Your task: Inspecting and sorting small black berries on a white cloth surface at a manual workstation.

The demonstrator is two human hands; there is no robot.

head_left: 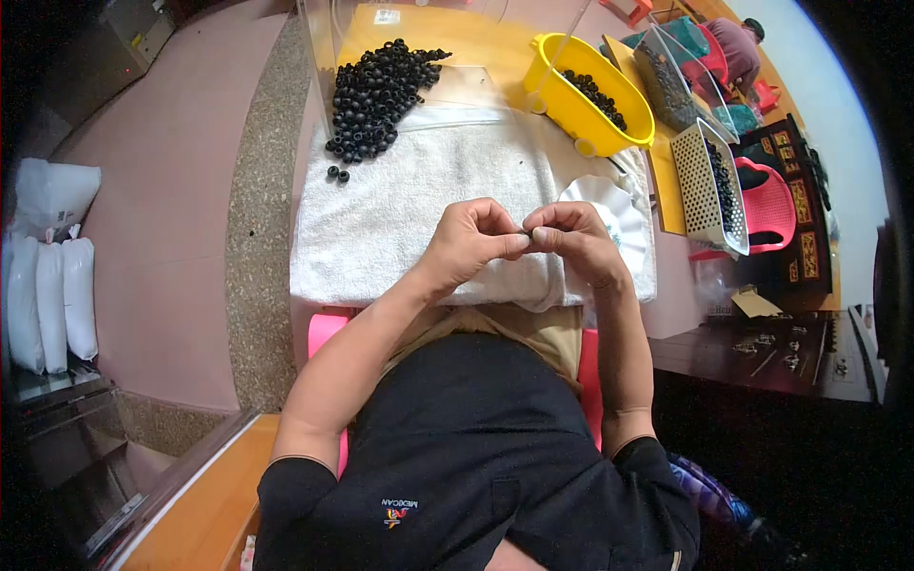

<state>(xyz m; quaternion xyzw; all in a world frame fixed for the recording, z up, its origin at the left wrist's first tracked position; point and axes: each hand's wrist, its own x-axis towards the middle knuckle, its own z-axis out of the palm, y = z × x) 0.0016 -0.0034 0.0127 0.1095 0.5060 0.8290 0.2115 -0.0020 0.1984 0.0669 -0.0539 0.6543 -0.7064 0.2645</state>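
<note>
My left hand [468,240] and my right hand [583,244] meet over the near part of a white towel [381,228]. Thumbs and forefingers of both are closed on one small dark piece [526,234], mostly covered by the fingertips; its exact kind cannot be told. Beyond my left hand lies a heap of small black bead-like pieces [369,103], some showing holes, with a couple lying loose at its near end. A yellow oval tub [583,128] at the far right holds more dark pieces. Beside my right hand sits a white dish with a wavy rim [628,214], partly hidden.
Clear upright panels [317,67] stand at the table's far side. To the right are a cream perforated basket [698,186] with dark pieces, a clear bin [666,86] and a pink chair [769,205]. Another person [738,48] is farther off. White sacks [52,300] stand left.
</note>
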